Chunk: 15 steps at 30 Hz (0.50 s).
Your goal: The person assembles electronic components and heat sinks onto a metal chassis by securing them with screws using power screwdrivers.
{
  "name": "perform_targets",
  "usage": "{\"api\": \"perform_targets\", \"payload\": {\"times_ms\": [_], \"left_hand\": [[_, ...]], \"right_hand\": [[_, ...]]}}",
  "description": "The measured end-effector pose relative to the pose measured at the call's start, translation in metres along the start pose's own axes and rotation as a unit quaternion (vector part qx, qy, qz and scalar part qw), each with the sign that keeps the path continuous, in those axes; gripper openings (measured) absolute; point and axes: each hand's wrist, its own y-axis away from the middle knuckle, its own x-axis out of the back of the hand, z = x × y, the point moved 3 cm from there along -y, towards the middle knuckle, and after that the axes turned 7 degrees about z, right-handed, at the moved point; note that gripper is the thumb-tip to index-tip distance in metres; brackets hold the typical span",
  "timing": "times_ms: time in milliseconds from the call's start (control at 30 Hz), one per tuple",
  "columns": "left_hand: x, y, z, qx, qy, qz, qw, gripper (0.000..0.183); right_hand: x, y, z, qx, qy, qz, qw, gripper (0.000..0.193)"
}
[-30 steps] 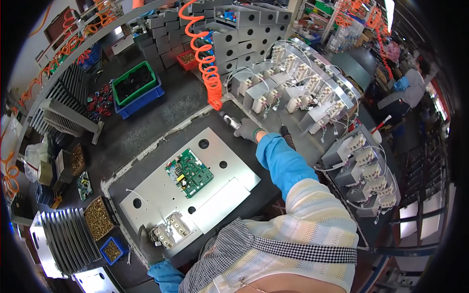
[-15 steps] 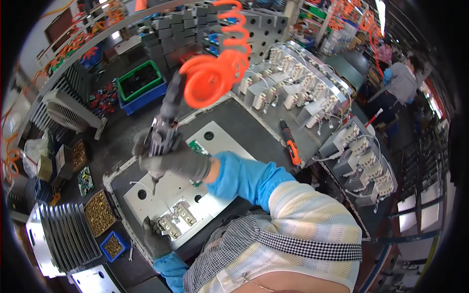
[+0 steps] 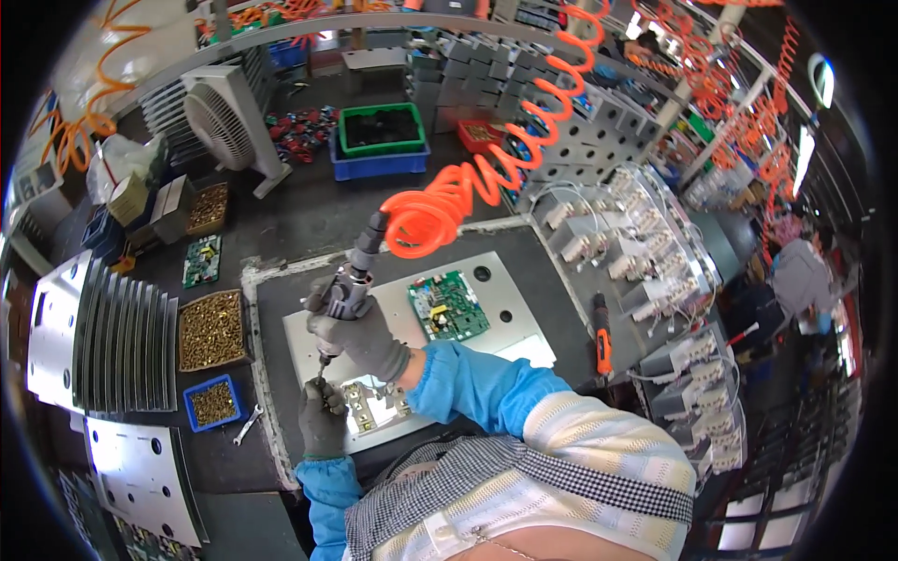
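My right hand (image 3: 369, 341), in a grey glove, grips an air screwdriver (image 3: 350, 290) that points downward, with an orange coiled hose (image 3: 421, 224) at its top. Close to the bit's tip is my gloved left hand (image 3: 323, 421), its fingers drawn together; whatever they pinch is too small to make out. Both hands are over the left part of a flat light-grey metal plate (image 3: 510, 335) with round holes. A green circuit board (image 3: 449, 307) lies on that plate, and beside my left hand is a pale terminal block assembly (image 3: 360, 411), partly covered by my right hand and sleeve.
On the left stand a brass-coloured fastener tray (image 3: 211, 329), a blue bin (image 3: 213, 402), a wrench (image 3: 248, 425) and stacked metal panels (image 3: 131, 346). An orange-black power screwdriver (image 3: 601, 337) lies right, near wired grey assemblies (image 3: 645, 252). A fan (image 3: 224, 122) stands behind.
The screwdriver has come down, its bit now at my left hand. My left fingers have risen from the plate's edge to the bit. The view has shifted, showing more of the circuit board.
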Motion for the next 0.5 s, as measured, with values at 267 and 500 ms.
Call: {"api": "perform_targets", "payload": {"times_ms": [267,500], "left_hand": [[-0.002,0.006,-0.002,-0.005,-0.033,0.039,0.999,0.027],[0.047,-0.009,-0.011,-0.092,-0.141,0.001,0.986,0.047]], "right_hand": [[0.005,0.003,-0.011,0.005,-0.037,0.063,0.997,0.031],[0.008,0.006,-0.008,0.079,0.045,0.012,0.996,0.015]]}}
